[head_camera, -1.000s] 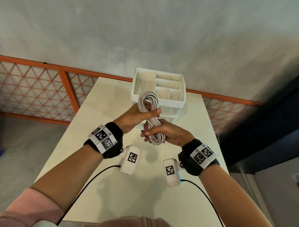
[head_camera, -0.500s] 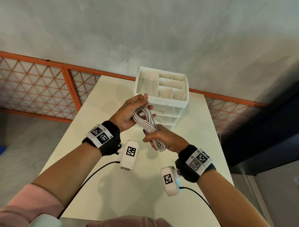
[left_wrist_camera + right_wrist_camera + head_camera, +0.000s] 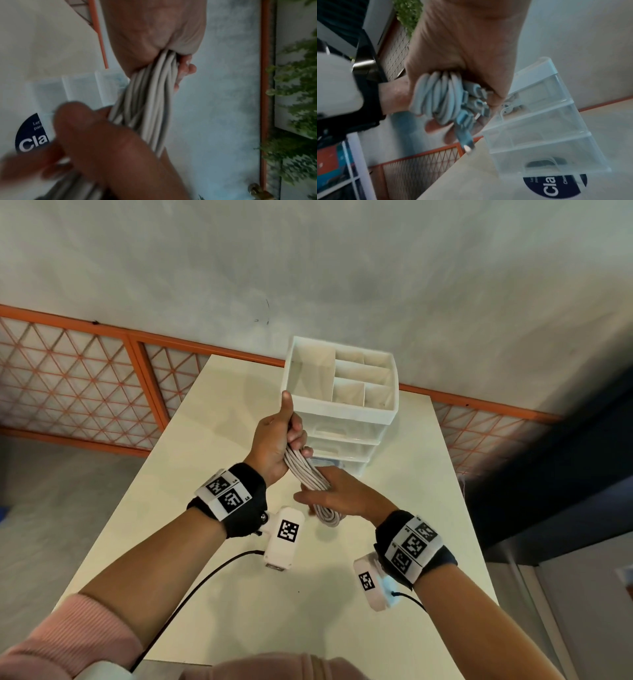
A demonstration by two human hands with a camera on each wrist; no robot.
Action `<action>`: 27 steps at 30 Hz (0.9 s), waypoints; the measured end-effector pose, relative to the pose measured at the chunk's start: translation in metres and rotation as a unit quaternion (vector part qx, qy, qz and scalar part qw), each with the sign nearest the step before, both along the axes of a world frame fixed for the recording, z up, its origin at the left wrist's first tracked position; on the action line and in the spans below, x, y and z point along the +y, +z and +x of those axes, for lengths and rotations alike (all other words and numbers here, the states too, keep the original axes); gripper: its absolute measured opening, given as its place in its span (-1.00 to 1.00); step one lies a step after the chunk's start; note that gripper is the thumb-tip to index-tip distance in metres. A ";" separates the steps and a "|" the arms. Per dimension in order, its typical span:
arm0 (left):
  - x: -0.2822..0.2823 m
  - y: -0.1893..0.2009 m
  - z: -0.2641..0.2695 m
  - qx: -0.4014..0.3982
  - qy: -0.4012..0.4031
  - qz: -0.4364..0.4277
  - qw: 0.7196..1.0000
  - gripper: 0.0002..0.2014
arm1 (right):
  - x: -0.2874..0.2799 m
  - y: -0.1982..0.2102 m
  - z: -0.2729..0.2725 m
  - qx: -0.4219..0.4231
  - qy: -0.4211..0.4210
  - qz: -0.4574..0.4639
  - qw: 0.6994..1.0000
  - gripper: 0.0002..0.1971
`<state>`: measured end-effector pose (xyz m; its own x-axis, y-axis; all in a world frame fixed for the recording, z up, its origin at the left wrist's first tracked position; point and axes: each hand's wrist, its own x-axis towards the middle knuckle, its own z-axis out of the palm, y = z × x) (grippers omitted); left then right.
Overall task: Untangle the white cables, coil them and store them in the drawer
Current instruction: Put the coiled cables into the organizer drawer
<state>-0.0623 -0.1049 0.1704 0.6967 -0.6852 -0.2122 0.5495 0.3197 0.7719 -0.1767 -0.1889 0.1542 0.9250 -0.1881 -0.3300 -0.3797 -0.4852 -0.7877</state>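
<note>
A bundle of coiled white cables (image 3: 308, 474) hangs between both hands above the table, just in front of the drawer unit (image 3: 346, 433). My left hand (image 3: 284, 440) grips the bundle's upper end, fingers curled round it and thumb pointing up. My right hand (image 3: 337, 494) holds the lower end, whose loop (image 3: 327, 517) pokes out below. The left wrist view shows the strands (image 3: 150, 102) running out of my left fist. In the right wrist view the looped ends and plugs (image 3: 450, 97) sit in my right palm. The stacked drawers (image 3: 539, 128) look closed.
The drawer unit is clear plastic with a white divided tray (image 3: 342, 381) on top, standing at the far end of the pale table (image 3: 342, 611). An orange lattice railing (image 3: 85, 385) and a grey wall lie behind. A dark round label (image 3: 554, 188) lies on the table by the unit.
Both hands have carried the bundle lower and nearer the drawer unit. My left hand has slid up over the top loop, closing round it, thumb now raised. The right hand shifted along the lower end.
</note>
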 end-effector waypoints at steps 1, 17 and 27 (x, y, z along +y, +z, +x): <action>-0.001 0.001 0.000 -0.014 -0.006 0.001 1.000 -0.45 | -0.002 0.002 -0.001 -0.008 0.002 -0.008 1.000 -0.77; -0.020 -0.034 -0.007 0.068 -0.042 0.017 0.997 -0.55 | -0.015 -0.008 -0.018 -0.023 -0.023 0.068 0.997 -0.55; -0.058 -0.079 -0.007 0.131 -0.105 0.110 0.980 -0.51 | -0.054 -0.038 -0.045 0.071 -0.087 0.135 0.984 -0.53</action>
<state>-0.0697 -0.1629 0.0916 0.4473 -0.7250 -0.5237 0.7736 0.0198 0.6333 -0.2218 -0.2433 0.1157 0.8275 -0.2276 -0.5132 -0.5540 -0.1827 -0.8122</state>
